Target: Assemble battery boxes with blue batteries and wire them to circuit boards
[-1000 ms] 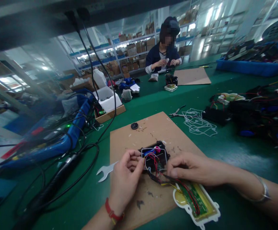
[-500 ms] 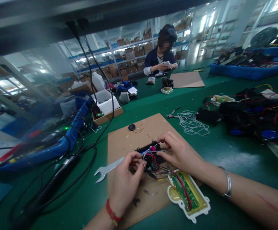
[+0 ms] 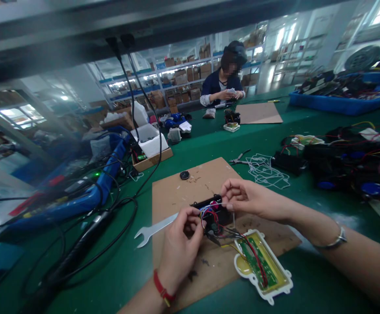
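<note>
A bundle of coloured wires [image 3: 211,213] rises from a black plastic housing [image 3: 220,216] on the cardboard sheet. My left hand [image 3: 185,235] is closed, pinching the bundle at its left side. Closed above the housing's right side, my right hand [image 3: 245,196] pinches a thin white cord [image 3: 217,204] that runs across the wires towards my left fingers. Red, black and yellow leads link the housing to a circuit board in a white-rimmed case [image 3: 263,264], lying to the lower right. An open-end wrench [image 3: 153,229] lies left of the housing, partly behind my left hand.
The cardboard sheet [image 3: 170,192] bears a small round black part [image 3: 184,175]. Beyond it lie pliers [image 3: 240,158] and tangled white cord [image 3: 266,170]. Black wired assemblies [image 3: 347,157] crowd the right. Cables [image 3: 132,200] hang at left near a blue bin [image 3: 111,170]. A co-worker [image 3: 224,83] sits opposite.
My right hand has moved slightly away from the housing, and the white cord between my hands now shows stretched out. My left hand keeps its pinch. The whole view has shifted a little.
</note>
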Motion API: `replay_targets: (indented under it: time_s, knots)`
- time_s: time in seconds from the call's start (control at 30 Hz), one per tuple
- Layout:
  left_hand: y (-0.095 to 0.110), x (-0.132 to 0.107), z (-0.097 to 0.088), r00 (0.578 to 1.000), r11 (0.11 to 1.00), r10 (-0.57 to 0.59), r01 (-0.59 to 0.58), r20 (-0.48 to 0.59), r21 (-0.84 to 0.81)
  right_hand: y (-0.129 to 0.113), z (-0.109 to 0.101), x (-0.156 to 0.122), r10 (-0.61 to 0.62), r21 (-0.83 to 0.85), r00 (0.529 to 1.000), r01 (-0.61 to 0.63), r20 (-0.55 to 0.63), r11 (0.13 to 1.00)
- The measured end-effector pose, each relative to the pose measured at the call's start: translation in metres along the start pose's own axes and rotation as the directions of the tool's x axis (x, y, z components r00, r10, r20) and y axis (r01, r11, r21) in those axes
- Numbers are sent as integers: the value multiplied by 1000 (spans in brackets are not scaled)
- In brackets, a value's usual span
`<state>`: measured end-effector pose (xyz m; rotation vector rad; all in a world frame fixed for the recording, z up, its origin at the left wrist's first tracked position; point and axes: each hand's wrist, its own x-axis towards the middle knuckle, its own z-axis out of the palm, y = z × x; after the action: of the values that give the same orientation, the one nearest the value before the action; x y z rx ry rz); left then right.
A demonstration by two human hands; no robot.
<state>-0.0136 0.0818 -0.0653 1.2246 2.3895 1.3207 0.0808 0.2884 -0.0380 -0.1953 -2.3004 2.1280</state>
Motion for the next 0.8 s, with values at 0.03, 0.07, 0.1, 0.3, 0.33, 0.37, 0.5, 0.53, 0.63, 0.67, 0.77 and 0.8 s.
replay_targets:
  time_s: [0.03, 0.07, 0.1, 0.3, 0.33, 0.37, 0.5, 0.53, 0.63, 0.67, 0.77, 0.8]
  knots:
    - [-1, 0, 0, 1000, 1000, 18, -18, -3, 13, -2, 0, 3, -5, -5, 1000, 5, -9, 1000]
    - [-2, 0, 0, 999, 999, 36, -36, -8, 25, -4, 1, 6, -11, -21, 1000, 10, -22, 1000]
    - [-3, 0, 0, 999, 998, 51, -51, -15, 36, -5, 1, 10, -18, -46, 999, 16, -36, 999]
    - [-9, 1, -2, 992, 988, 111, -105, -53, 112, 2, 1, 21, -138, -208, 970, 95, -201, 973]
    - [-10, 1, -2, 990, 985, 127, -119, -54, 123, 5, 1, 21, -148, -211, 964, 101, -220, 972]
    - [-11, 1, -2, 988, 982, 144, -136, -54, 133, 8, 2, 21, -149, -209, 962, 101, -230, 973]
    - [-15, 2, -3, 977, 965, 206, -195, -47, 174, 17, 6, 17, -165, -235, 953, 104, -253, 966]
    - [-16, 2, -4, 975, 960, 215, -202, -47, 193, 18, 7, 16, -189, -266, 947, 117, -261, 957]
    - [-19, 2, -5, 976, 948, 213, -196, -41, 249, 23, 10, 14, -277, -381, 918, 158, -283, 911]
    - [-19, 2, -6, 977, 946, 208, -191, -39, 262, 24, 10, 14, -295, -404, 911, 163, -289, 900]
    - [-20, 3, -5, 980, 943, 198, -180, -35, 280, 30, 13, 14, -310, -394, 897, 174, -315, 902]
    - [-20, 4, -5, 979, 942, 199, -181, -36, 283, 31, 14, 15, -313, -381, 892, 179, -326, 907]
